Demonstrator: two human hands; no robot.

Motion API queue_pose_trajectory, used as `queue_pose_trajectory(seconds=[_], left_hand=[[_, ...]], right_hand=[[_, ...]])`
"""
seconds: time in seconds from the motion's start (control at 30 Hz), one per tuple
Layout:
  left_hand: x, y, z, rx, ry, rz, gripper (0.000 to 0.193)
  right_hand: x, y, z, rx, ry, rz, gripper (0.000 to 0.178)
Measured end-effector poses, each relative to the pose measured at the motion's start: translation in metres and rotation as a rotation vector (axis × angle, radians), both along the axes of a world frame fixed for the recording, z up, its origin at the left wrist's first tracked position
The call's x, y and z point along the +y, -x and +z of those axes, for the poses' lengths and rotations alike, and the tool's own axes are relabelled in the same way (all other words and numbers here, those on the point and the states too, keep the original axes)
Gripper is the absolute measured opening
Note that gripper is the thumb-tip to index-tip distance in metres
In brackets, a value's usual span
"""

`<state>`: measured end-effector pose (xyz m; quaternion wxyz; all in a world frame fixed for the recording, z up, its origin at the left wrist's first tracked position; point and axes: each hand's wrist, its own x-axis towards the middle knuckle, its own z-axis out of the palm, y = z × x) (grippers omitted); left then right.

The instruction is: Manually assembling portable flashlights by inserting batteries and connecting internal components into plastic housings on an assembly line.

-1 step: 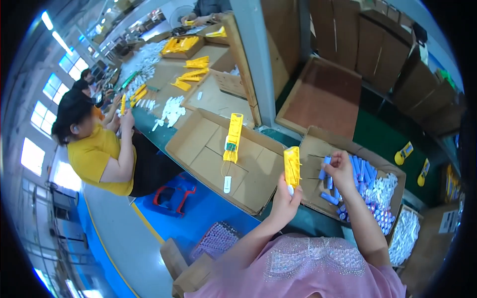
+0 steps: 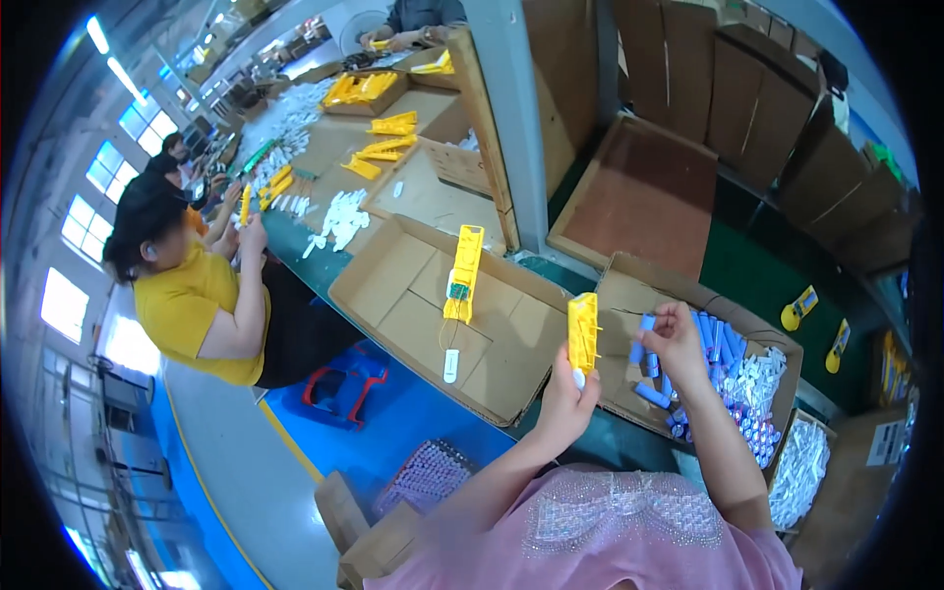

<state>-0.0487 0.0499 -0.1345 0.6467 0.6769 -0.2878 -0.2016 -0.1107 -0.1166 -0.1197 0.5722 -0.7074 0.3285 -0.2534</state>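
Note:
Upright in my left hand [image 2: 567, 405] is a yellow plastic casing [image 2: 582, 329], gripped near its lower end, where a small white part pokes out. My right hand [image 2: 677, 344] pinches a blue cylindrical battery [image 2: 642, 336] over a cardboard box [image 2: 612, 285]. Several more blue batteries [image 2: 723, 339] lie in that box, along with white plastic parts [image 2: 762, 374] heaped on its right side. To the left, another yellow casing [image 2: 469, 261] with a green circuit board rests in a shallow cardboard tray [image 2: 393, 320]; thin wires link it to a white piece [image 2: 450, 366].
A person in a yellow shirt [image 2: 187, 310] works on the left along the green table. White parts [image 2: 339, 221] and yellow casings [image 2: 379, 147] lie farther back. A grey post [image 2: 511, 118] stands beyond the tray. At the right is a box of clear-white pieces [image 2: 801, 462].

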Motion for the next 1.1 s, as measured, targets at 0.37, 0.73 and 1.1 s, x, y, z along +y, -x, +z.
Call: queue_pose_trajectory(seconds=[0.37,0.73,1.1], left_hand=[[-0.009,0.011,0.026,-0.199,-0.05,-0.097,0.045],[-0.017,0.024,0.035,0.261,0.182,-0.309,0.037],[-0.025,0.039,0.033,0.458,0.175,-0.444,0.035]], right_hand=[[0.045,-0.002,0.057,-0.047,0.069,0.289,0.052],[0.032,0.001,0.064,-0.024,0.018,0.269,0.058],[0.027,0.031,0.07,0.049,-0.279,0.383,0.062]])
